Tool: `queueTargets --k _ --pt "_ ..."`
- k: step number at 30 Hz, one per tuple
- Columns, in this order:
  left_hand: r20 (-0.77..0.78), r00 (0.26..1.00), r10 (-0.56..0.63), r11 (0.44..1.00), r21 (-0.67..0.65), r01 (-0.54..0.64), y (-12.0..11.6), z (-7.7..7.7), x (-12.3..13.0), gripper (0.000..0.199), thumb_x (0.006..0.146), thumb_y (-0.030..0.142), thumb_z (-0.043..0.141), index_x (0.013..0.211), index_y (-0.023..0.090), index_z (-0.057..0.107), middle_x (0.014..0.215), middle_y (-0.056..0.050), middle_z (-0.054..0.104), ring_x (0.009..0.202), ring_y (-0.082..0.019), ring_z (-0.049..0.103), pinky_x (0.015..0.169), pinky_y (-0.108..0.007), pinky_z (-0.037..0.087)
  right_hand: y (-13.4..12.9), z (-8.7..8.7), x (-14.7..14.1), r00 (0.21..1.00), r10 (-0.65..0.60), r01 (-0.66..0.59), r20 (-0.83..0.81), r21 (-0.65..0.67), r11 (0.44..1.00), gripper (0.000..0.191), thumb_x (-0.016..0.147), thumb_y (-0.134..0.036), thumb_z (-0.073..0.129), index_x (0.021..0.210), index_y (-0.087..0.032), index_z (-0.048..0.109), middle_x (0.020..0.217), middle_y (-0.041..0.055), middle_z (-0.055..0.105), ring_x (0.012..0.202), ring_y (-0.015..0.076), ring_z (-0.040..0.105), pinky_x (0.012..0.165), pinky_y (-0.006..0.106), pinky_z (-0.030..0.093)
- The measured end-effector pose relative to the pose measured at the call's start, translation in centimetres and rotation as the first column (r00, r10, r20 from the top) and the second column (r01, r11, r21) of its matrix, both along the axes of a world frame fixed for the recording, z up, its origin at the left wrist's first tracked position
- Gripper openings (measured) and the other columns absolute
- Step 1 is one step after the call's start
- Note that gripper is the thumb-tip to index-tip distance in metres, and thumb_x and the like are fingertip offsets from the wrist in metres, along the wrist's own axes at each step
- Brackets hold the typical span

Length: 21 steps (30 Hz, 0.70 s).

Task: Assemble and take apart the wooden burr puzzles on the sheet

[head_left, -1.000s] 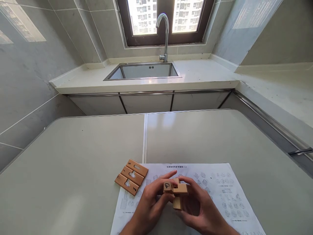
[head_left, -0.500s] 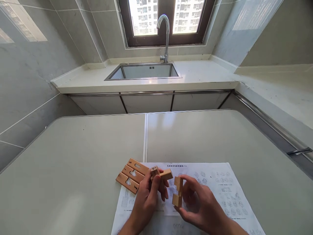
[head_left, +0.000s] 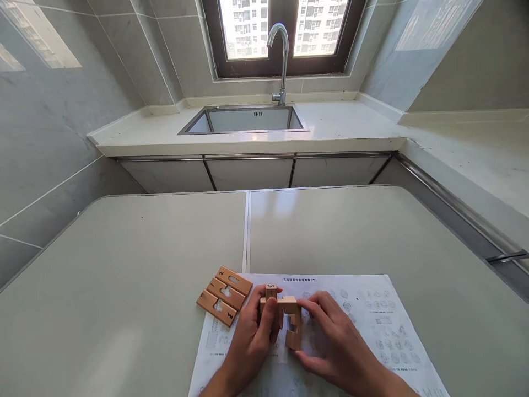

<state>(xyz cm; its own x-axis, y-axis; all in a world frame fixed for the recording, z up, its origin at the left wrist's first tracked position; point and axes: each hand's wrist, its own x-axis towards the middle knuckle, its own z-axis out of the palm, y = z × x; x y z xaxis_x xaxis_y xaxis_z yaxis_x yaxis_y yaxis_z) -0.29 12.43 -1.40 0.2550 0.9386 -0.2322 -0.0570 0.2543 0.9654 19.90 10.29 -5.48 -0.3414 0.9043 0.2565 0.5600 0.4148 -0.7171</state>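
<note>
Facing each other in the head view, a person's left hand point(head_left: 253, 335) and right hand point(head_left: 341, 336) are close together, low in front of me. The left thumb and fingers pinch two crossed blocks point(head_left: 286, 304), square-edged, honey-coloured wood; one stands upright with a dark mark on its end, the other lies level, pointing right. The right fingers grasp a notched block point(head_left: 294, 339) between the forefinger above and the thumb below. Its upper end appears to meet the level block's free end, though I cannot tell whether they interlock. Under the hands lies a white paper sheet point(head_left: 399, 325), printed with small drawings of shapes. Just beside the left hand, three flat wooden slats point(head_left: 232, 298), numbered and pierced with slots, lie side by side, overlapping the sheet's corner. Everything rests on a smooth, pale, faintly glossy table point(head_left: 144, 259). Beyond are a rectangular metal-rimmed sink point(head_left: 248, 120) and a curved chrome tap point(head_left: 285, 63).
</note>
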Motion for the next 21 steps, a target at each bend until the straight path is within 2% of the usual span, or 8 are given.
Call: queueTargets --k 10,21 --pt "-0.092 0.992 -0.088 0.993 0.07 0.094 0.21 -0.12 -0.2 0.056 0.104 0.066 0.044 0.118 0.014 0.057 0.066 0.005 0.047 0.058 -0.012 0.038 0.056 -0.024 0.032 -0.13 -0.08 0.13 0.998 0.006 -0.007 0.061 0.017 1.0 0.082 0.065 -0.011 0.088 0.136 -0.026 0.048 0.114 0.0093 0.058 0.101 0.0297 0.061 0.083 0.042 0.06" --pt "-0.106 0.991 -0.085 0.988 0.118 0.098 0.25 -0.46 -0.17 0.051 0.106 0.062 0.041 0.121 0.015 0.056 0.068 0.004 0.049 0.059 -0.012 0.042 0.058 -0.024 0.036 -0.12 0.05 -0.05 0.997 0.003 -0.009 0.075 0.077 0.997 0.081 0.066 -0.013 0.087 0.137 -0.024 0.049 0.117 0.0125 0.061 0.104 0.0321 0.063 0.085 0.045 0.062"
